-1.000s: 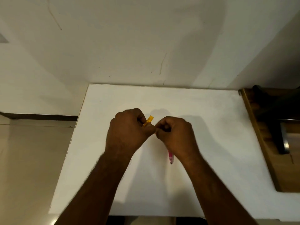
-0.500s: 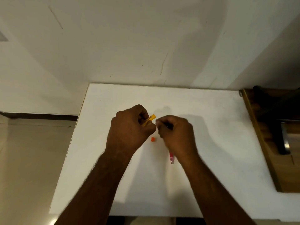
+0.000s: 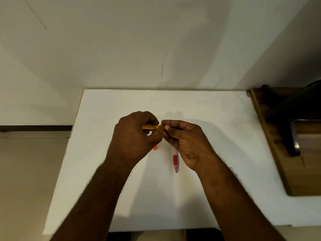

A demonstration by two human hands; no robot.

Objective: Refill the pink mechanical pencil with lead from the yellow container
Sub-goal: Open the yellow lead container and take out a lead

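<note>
My left hand [image 3: 135, 138] grips the thin yellow lead container [image 3: 152, 126] and holds it level above the white table [image 3: 208, 188]. My right hand [image 3: 185, 141] has its thumb and fingertips pinched at the container's right end; whether a lead sits between them is too small to tell. The pink mechanical pencil [image 3: 175, 159] lies on the table under my right palm, tip toward me, its upper half hidden. A small orange cap [image 3: 155, 148] lies on the table, partly hidden behind my left hand.
A white wall stands right behind the table's far edge. A wooden board [image 3: 271, 153] with a dark object [image 3: 295, 108] on it borders the table's right side. The table's left edge drops to the floor.
The orange cap has come off the container and now lies on the table. The container has swung from tilted to level, and my right fingertips have returned to its open end.
</note>
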